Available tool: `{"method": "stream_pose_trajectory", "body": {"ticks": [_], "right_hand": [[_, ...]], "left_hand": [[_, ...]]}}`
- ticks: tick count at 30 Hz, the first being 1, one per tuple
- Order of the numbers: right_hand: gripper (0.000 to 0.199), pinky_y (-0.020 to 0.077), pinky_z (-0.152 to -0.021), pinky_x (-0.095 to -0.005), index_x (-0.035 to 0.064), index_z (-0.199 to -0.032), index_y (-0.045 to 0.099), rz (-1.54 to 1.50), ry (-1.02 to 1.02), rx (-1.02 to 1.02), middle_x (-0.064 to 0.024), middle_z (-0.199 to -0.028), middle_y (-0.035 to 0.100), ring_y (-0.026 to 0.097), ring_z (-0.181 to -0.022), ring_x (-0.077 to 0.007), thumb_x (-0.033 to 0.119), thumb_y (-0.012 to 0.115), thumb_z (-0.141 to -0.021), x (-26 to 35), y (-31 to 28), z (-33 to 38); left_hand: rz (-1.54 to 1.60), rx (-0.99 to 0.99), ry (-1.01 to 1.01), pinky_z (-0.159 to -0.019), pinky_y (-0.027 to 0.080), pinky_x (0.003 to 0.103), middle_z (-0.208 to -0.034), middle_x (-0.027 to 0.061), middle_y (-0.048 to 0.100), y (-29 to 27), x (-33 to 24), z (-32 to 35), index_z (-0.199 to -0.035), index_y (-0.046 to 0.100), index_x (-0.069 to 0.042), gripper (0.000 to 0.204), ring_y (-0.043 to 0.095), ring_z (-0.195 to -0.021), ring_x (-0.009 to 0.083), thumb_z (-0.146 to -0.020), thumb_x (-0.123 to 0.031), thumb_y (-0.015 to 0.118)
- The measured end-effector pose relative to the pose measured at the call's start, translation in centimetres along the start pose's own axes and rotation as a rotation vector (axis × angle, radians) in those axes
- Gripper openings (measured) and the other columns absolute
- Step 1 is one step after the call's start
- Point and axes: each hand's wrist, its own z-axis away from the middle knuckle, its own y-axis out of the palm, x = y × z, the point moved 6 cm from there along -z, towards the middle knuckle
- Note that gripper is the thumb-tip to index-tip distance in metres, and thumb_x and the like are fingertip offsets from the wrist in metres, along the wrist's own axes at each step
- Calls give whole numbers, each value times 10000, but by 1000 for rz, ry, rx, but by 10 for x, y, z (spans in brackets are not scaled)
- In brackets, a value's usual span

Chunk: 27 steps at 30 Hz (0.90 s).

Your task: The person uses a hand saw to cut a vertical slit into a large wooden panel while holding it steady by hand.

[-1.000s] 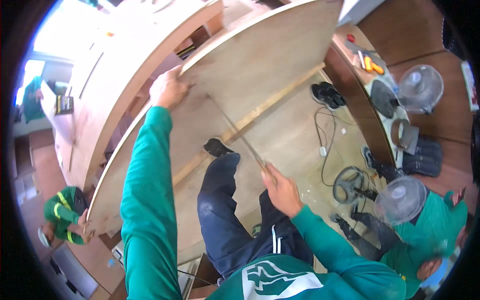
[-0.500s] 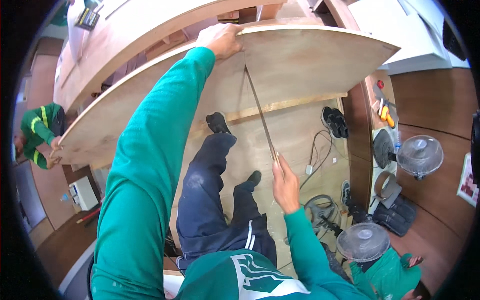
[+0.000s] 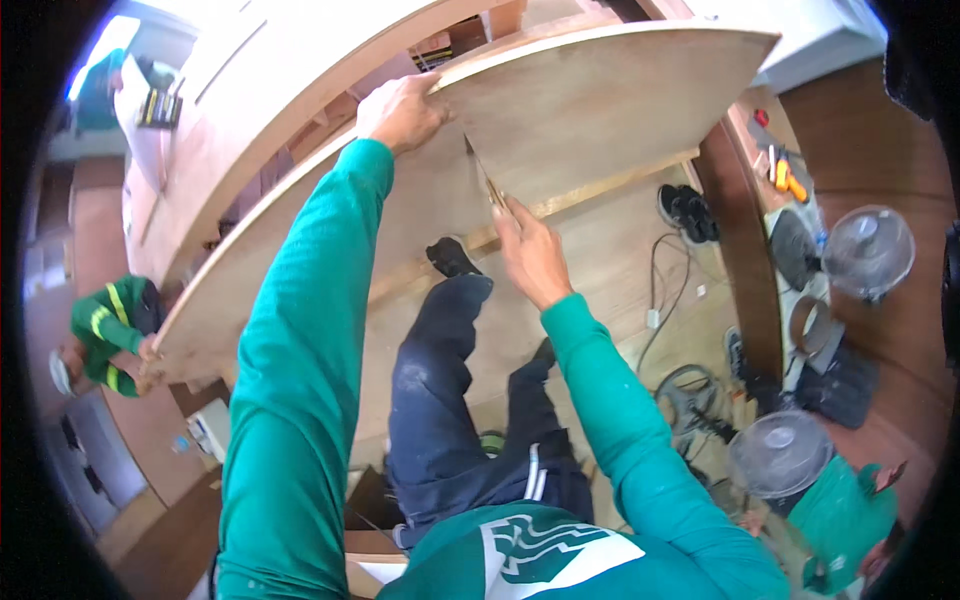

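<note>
A large plywood board (image 3: 600,110) stands tilted in front of me. My left hand (image 3: 402,112) grips its upper edge, fingers curled over the rim. My right hand (image 3: 530,255) presses against the board's face and holds the lower end of a thin metal strip, perhaps a ruler or tape blade (image 3: 484,178), which runs up the board toward my left hand. My legs in dark trousers (image 3: 450,400) stand below on a plywood floor.
Another person in green (image 3: 110,325) holds the board's far left end. At the right a third person in green (image 3: 850,520) crouches near two fans (image 3: 868,250), cables (image 3: 690,390), shoes (image 3: 688,212) and hand tools (image 3: 782,180). A wooden cabinet frame (image 3: 260,130) stands behind the board.
My right hand has slid up the board, closer to my left hand, so less of the thin strip shows. The view has tilted and the board fills more of the top.
</note>
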Motion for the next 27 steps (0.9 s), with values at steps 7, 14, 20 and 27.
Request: {"method": "stream_pose_trajectory", "body": {"ticks": [7,14,20,27], "right_hand": [[621,622,-888,-593,4,-1626,644,-98,-22,48,-337,-1042,814,810,-971,-541,435,660,-1179,-51,-73,172],[486,608,-898,-673,136,-1493,736,84,47,-11,-323,-1019,803,756,-967,-589,481,611,-1175,-14,-23,19],[483,596,-928,-679,144,-1479,741,-22,8,11,-301,-1071,815,760,-1014,-569,489,584,-1179,21,-6,-31],[515,607,-791,-574,24,-1570,690,-6,105,99,-318,-955,783,769,-892,-533,346,686,-1168,-40,-93,163]], "left_hand": [[-69,-31,-5,-1029,607,555,-1201,198,862,-21,-15,6,-1337,822,-125,543,802,-1185,433,-951,-503,873],[48,116,-102,-967,618,478,-1079,113,880,-1,-34,2,-1345,848,-136,597,830,-1027,318,-899,-524,928],[51,118,-84,-881,613,430,-949,59,876,-4,-25,-3,-1226,856,-99,481,824,-900,238,-921,-461,937],[124,99,-85,-904,607,457,-973,54,874,5,1,-8,-1064,835,-97,440,822,-950,265,-905,-487,965]]}}
